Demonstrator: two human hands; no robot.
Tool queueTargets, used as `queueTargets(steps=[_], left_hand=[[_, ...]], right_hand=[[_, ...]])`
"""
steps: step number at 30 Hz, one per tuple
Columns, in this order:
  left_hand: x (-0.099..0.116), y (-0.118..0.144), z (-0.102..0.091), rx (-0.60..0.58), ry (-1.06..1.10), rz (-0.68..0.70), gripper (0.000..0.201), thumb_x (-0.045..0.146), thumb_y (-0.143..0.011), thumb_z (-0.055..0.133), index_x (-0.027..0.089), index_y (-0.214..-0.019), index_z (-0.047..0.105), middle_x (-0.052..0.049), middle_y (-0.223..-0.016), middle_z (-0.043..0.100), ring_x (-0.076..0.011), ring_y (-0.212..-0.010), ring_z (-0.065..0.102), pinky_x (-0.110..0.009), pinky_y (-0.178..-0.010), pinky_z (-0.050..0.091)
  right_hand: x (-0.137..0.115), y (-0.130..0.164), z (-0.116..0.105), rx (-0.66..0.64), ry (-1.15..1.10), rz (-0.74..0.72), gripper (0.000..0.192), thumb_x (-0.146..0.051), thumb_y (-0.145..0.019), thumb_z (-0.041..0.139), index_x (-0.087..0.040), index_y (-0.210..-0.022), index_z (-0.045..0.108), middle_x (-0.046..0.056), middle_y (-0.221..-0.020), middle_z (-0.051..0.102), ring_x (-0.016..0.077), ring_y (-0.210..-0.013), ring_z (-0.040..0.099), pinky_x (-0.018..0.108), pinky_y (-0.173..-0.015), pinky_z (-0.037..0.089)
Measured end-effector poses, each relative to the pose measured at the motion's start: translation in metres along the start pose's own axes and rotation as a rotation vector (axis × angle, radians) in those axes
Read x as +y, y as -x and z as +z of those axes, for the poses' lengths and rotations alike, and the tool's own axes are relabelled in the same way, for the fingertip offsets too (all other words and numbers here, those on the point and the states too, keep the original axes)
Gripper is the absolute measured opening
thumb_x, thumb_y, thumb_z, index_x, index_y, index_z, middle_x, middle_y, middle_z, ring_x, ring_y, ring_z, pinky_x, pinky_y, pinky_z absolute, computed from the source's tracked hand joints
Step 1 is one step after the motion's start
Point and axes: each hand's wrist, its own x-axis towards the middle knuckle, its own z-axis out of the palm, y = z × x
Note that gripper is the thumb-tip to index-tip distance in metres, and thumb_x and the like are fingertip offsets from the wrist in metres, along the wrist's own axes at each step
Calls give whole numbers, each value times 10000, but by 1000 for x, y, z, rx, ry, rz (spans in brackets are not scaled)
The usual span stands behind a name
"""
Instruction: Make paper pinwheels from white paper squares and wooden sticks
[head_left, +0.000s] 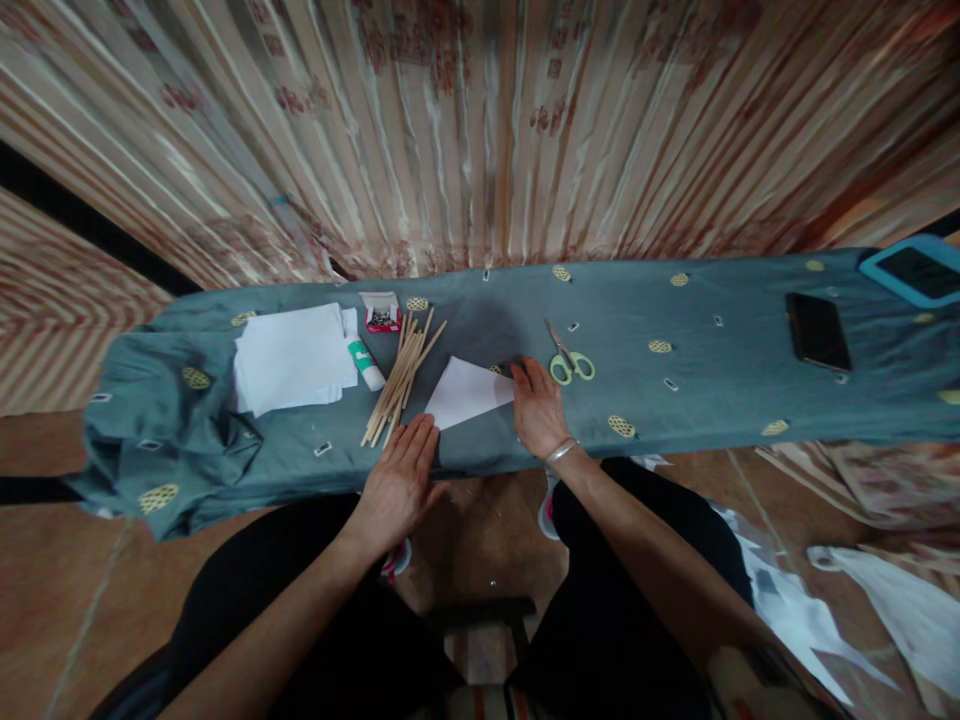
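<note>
So the folded white paper triangle [469, 391] sits on the table [712, 390], which is covered in a grey-blue patterned cloth, right between both hands. Its long axis runs left-right, tilted a bit, with the narrow tip pointing right, tucked under the right hand [537, 407]. That hand lies flat and open, pressing on the tip, so it's the closer one. The left hand [400, 478] is flat and open too, fingers just reaching the paper's lower left corner, gripping nothing. Bundle of thin wooden sticks [401, 377] just left of the paper, green-handled scissors [568, 358] just right of the right hand
</note>
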Motion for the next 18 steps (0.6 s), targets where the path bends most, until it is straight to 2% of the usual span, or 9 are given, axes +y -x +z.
queueTargets(steps=[6, 12, 18], left_hand=[[0, 5, -6, -39, -32, -29, 636, 337, -873, 591, 6, -1387, 417, -259, -1452, 446, -364, -1376, 395, -543, -1120, 361], [3, 8, -9, -44, -31, -53, 623, 334, -879, 586, 3, -1378, 418, -258, -1450, 448, -362, -1384, 381, -537, -1126, 353], [0, 10, -12, -15, 64, -105, 548, 331, -937, 496, 84, -1411, 378, -216, -1446, 465, -322, -1375, 405, -518, -1102, 392]], right_hand=[[2, -3, -3, 14, -1, 0, 492, -46, -856, 377, -79, -1322, 530, 203, -1399, 506, 318, -1306, 418, 460, -1023, 390], [3, -4, -6, -14, 2, 4, 482, -57, -869, 357, -43, -1320, 529, 203, -1396, 502, 325, -1301, 416, 440, -1041, 382], [8, -3, -4, 39, -83, -15, 425, -141, -925, 337, -92, -1293, 546, 188, -1367, 526, 280, -1295, 442, 432, -1051, 391]])
